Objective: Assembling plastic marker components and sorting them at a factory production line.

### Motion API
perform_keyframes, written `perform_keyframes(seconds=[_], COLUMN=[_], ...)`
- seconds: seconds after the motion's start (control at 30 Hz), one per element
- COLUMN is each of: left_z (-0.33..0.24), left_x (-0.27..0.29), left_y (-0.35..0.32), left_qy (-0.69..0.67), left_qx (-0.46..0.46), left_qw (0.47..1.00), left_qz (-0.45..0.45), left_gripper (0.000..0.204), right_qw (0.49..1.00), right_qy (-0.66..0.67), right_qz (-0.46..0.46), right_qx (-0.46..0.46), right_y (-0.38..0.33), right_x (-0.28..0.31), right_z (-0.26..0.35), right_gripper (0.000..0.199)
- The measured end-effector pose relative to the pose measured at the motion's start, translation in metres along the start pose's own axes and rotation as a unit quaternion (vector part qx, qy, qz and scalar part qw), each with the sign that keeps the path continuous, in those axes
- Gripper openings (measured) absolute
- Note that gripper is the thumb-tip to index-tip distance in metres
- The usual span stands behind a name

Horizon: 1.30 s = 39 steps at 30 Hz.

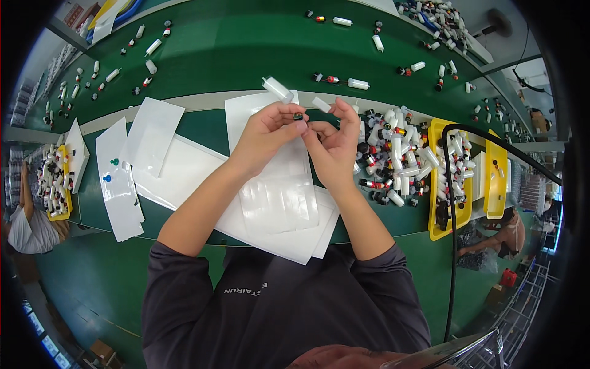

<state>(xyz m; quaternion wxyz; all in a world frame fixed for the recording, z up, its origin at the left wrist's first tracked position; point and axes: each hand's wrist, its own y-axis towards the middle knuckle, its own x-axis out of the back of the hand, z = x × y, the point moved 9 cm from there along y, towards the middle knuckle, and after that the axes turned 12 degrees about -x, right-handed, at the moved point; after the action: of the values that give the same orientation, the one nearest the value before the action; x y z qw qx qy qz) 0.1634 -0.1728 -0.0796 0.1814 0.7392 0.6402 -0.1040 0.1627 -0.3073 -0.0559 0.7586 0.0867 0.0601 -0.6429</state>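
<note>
My left hand [268, 136] is closed above the sheets, its thumb and fingertips pinching a small dark round part [298, 116]. A white translucent cylinder [278, 90] with a narrow tip sticks out beyond its fingers. Close beside it, my right hand [335, 144] has its thumb tip near the dark part. Its raised fingers hold a shorter white tube [321, 104]. Beneath both hands lie clear plastic sleeves [279, 206] on white sheets [184, 166]. Just right of my right hand is a heap of white cylinders and small red and black parts [396, 154].
A yellow tray [436, 224] of parts stands at the right, with a black cable [453, 264] arching over it. Beyond the table runs a green conveyor belt [246, 46] with scattered cylinders. White sheets with pins [123, 203] lie left. Other people sit at both sides.
</note>
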Motion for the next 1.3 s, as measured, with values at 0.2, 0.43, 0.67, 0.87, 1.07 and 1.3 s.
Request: perform_keyframes(seconds=[0.2,0.43,0.67,0.87,1.07,1.3], left_z=[-0.003,0.002,0.000,-0.005,-0.006,-0.003], left_x=[-0.005,-0.015,-0.018,-0.011,-0.013,-0.020], left_y=[0.000,0.001,-0.001,0.004,0.008,0.007], left_qy=[0.001,-0.100,-0.113,-0.072,-0.015,0.030], left_qx=[0.017,0.022,-0.017,-0.019,-0.011,0.022], left_qw=[1.000,0.995,0.994,0.996,1.000,0.997], left_qz=[0.014,0.010,0.000,-0.040,0.008,0.061], left_gripper=[0.035,0.037,0.033,0.033,0.043,0.044], right_qw=[0.999,0.990,0.968,0.950,0.979,0.998], right_qy=[0.008,-0.069,-0.126,-0.169,-0.045,0.037], right_qz=[0.006,-0.035,-0.059,-0.069,-0.042,0.033], right_qx=[0.046,0.118,0.209,0.252,0.192,-0.030], right_y=[-0.005,-0.011,-0.020,-0.019,-0.010,0.009], right_x=[0.004,0.007,0.002,0.003,0.027,0.022], right_z=[0.003,0.013,0.025,0.033,0.030,0.007], right_gripper=[0.067,0.053,0.049,0.053,0.045,0.040])
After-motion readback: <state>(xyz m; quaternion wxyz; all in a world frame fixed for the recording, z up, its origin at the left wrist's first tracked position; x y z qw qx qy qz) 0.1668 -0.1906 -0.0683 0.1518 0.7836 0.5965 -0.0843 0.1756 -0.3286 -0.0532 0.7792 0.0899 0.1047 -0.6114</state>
